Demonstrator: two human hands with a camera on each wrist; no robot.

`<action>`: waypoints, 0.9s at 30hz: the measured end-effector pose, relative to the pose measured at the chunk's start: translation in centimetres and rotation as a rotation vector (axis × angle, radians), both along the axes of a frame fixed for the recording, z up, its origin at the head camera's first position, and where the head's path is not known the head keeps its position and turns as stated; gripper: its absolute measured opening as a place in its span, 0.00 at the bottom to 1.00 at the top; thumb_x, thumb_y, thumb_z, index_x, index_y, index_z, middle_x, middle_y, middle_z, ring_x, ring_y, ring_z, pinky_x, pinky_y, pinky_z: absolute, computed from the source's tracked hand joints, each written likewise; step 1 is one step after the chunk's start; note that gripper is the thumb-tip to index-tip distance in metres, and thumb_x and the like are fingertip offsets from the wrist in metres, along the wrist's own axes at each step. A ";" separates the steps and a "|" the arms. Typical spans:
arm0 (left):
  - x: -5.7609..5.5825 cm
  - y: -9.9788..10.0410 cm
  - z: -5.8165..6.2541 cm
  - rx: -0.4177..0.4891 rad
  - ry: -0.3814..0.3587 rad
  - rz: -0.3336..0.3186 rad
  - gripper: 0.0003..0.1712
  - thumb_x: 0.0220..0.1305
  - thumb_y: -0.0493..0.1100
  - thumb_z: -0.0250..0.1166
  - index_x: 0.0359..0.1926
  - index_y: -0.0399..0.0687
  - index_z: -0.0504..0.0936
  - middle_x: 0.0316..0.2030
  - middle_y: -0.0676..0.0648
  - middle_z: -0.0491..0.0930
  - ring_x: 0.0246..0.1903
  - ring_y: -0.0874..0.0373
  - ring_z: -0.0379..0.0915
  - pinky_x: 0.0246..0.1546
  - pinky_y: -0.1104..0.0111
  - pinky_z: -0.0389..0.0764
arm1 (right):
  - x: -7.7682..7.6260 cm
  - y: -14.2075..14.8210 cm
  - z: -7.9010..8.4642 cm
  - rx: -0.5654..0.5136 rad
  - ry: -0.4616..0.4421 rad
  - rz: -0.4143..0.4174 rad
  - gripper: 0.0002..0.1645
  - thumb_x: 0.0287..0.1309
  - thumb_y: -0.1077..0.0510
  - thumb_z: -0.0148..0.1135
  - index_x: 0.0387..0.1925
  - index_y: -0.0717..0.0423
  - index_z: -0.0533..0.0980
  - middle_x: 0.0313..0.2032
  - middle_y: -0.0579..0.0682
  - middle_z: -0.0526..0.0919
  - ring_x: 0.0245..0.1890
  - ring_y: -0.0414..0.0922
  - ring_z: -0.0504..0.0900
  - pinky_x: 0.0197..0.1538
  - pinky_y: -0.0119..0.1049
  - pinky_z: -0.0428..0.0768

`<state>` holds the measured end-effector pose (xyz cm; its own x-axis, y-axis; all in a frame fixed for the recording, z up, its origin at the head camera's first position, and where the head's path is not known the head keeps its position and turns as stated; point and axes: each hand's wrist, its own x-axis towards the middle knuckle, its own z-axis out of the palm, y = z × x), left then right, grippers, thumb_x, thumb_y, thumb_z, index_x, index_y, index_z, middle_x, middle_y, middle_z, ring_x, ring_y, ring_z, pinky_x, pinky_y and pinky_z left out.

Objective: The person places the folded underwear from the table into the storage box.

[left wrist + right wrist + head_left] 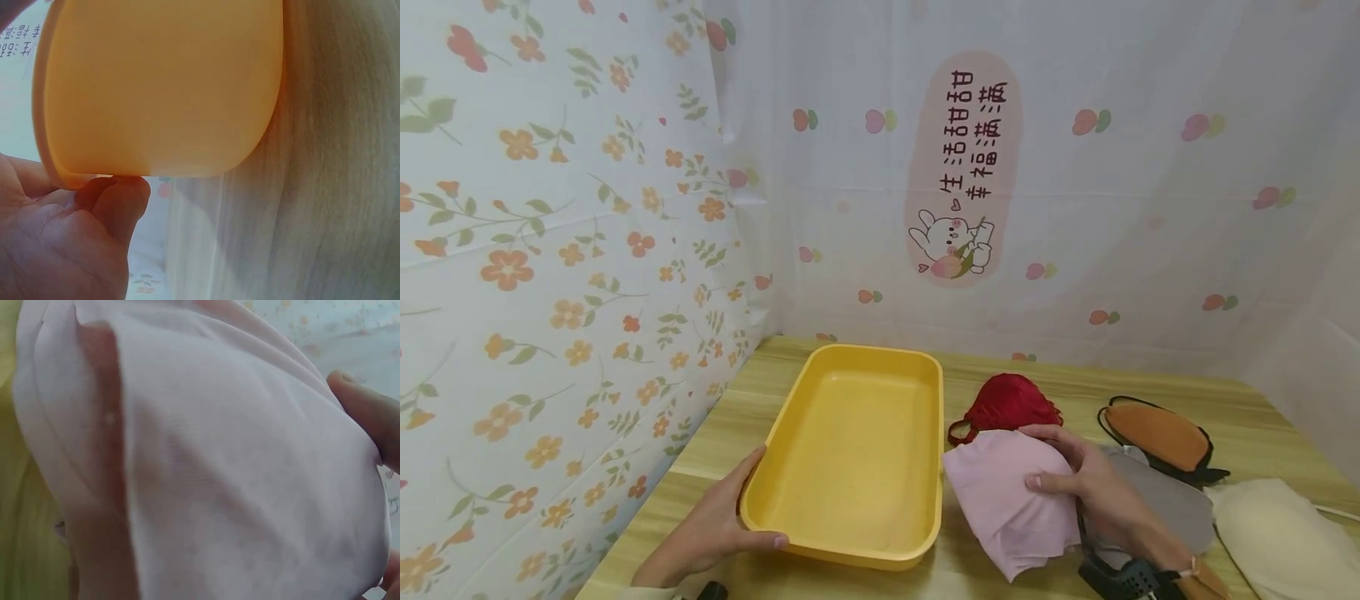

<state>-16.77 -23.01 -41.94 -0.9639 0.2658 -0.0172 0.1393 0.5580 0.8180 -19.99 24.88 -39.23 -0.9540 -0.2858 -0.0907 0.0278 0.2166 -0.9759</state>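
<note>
A shallow yellow tray (842,450) sits on the table, nothing inside it. My left hand (718,521) grips its near left corner, thumb along the front wall and fingers at the left side; the left wrist view shows the tray's outer wall (169,87) close up. To the right of the tray, my right hand (1093,483) holds a folded light pink bra (1000,492) between thumb and fingers. Smooth pink cloth with a loose folded edge fills the right wrist view. Behind it lies a dark red bra (1011,404) with a strap loop showing.
Right of the pink bra lie a grey folded garment (1176,500), partly behind my right forearm, an orange garment with black straps (1161,433), and a cream one (1285,533). A floral curtain (565,275) hangs on the left and a printed one (1112,208) behind the table.
</note>
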 end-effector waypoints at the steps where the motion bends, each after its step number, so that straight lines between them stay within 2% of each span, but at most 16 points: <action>1: 0.0 0.0 0.0 0.000 -0.001 0.001 0.69 0.48 0.49 0.80 0.78 0.32 0.44 0.74 0.27 0.58 0.62 0.46 0.72 0.54 0.79 0.74 | -0.1 -0.1 0.3 -0.002 0.006 -0.001 0.36 0.61 0.59 0.68 0.69 0.52 0.66 0.56 0.41 0.75 0.53 0.47 0.75 0.52 0.41 0.82; 8: 0.1 0.0 -0.1 0.022 -0.021 0.012 0.69 0.48 0.48 0.80 0.78 0.33 0.44 0.74 0.27 0.57 0.63 0.45 0.72 0.54 0.80 0.73 | -1.3 -2.4 2.6 -0.033 0.017 0.005 0.38 0.58 0.58 0.71 0.68 0.53 0.66 0.58 0.48 0.74 0.51 0.51 0.77 0.51 0.43 0.83; 12: 0.2 0.2 -0.1 0.033 -0.012 0.013 0.69 0.47 0.48 0.81 0.78 0.33 0.45 0.74 0.27 0.58 0.62 0.46 0.72 0.54 0.80 0.74 | -2.1 -4.1 3.6 -0.080 0.013 -0.038 0.40 0.58 0.58 0.72 0.69 0.53 0.64 0.61 0.52 0.71 0.49 0.51 0.78 0.50 0.44 0.84; 19: 0.0 0.3 -0.5 0.026 0.002 0.028 0.68 0.47 0.48 0.81 0.78 0.34 0.46 0.73 0.28 0.59 0.62 0.47 0.72 0.53 0.79 0.74 | -3.6 -7.8 4.2 -0.210 -0.012 -0.183 0.39 0.60 0.57 0.71 0.70 0.54 0.64 0.62 0.52 0.70 0.49 0.45 0.79 0.49 0.37 0.84; 23: 0.0 0.2 -0.6 0.049 0.005 0.030 0.68 0.47 0.47 0.81 0.78 0.35 0.46 0.73 0.29 0.60 0.61 0.47 0.73 0.52 0.79 0.75 | -4.7 -9.8 4.4 -0.241 -0.016 -0.193 0.38 0.61 0.58 0.70 0.69 0.55 0.65 0.62 0.56 0.71 0.49 0.47 0.79 0.50 0.35 0.84; 27: 0.2 0.2 -0.6 0.079 0.014 0.025 0.68 0.47 0.47 0.81 0.78 0.35 0.45 0.72 0.27 0.61 0.60 0.48 0.75 0.52 0.78 0.77 | -6.0 -11.7 4.6 -0.224 -0.013 -0.180 0.36 0.60 0.58 0.70 0.67 0.54 0.66 0.62 0.57 0.72 0.48 0.48 0.80 0.50 0.36 0.85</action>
<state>-16.58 -22.85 -42.56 -0.9702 0.2420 0.0160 0.1378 0.4956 0.8575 -26.02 13.16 -34.66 -0.9903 -0.1266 -0.0569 0.0591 -0.0137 -0.9982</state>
